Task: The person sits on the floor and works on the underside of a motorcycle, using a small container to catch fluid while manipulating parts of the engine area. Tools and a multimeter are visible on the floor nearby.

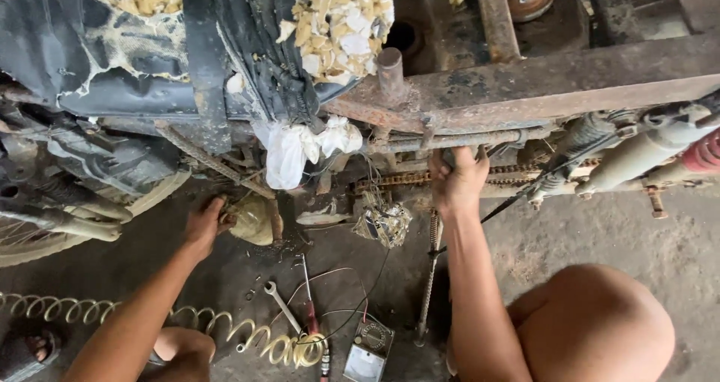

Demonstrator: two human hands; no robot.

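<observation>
I look down at the underside of an old rusty vehicle frame (525, 82) with a torn black seat (112, 59) whose yellow foam shows. My right hand (457, 179) is raised and shut around a thin rusty rod (450, 139) under the frame, close to a drive chain (397, 178). My left hand (204, 223) reaches low to the left and touches a dirty yellowish engine part (253, 218); what its fingers grip is hidden. A white rag (300, 148) hangs between my hands.
On the concrete floor lie a spanner (283, 304), a red-handled screwdriver (309, 307), a coiled yellowish hose (187, 323) and a small meter (367, 352) with wires. A spoked wheel (45, 232) stands at left, shock absorbers (645, 153) at right. My bare knee (600, 322) is at lower right.
</observation>
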